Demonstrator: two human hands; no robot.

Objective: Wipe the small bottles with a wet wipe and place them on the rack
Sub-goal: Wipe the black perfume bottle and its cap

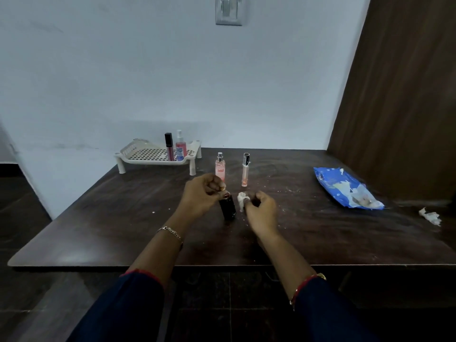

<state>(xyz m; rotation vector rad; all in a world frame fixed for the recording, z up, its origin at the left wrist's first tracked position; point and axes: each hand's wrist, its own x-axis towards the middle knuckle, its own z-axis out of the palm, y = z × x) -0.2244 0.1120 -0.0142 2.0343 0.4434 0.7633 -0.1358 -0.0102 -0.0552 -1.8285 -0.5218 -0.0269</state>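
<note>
- On the rack (pixel 123 152) stand two bottles (pixel 180 148).
- Before the rack, our left hand (pixel 201 195) pinches the black bottle (pixel 228 208); our right hand (pixel 261 211) grips the wipe (pixel 242 199), seemingly mid-wipe.
- Two other bottles (pixel 220 167) wait.

The rack (pixel 158 154) is cream with a grid-hole pattern. The surface (pixel 118 218) is dark brown wood grain. The black bottle (pixel 227 207) is plain; the pink bottle (pixel 220 169) has red lettering. The wipe (pixel 242 199) is white, the wipe pack (pixel 343 186) blue-and-white.

Dark wood-grain table (pixel 123 218) looks dull and scuffed; perforated rack (pixel 158 154) pale plastic; wipe packet (pixel 345 187) glossy film.
</note>
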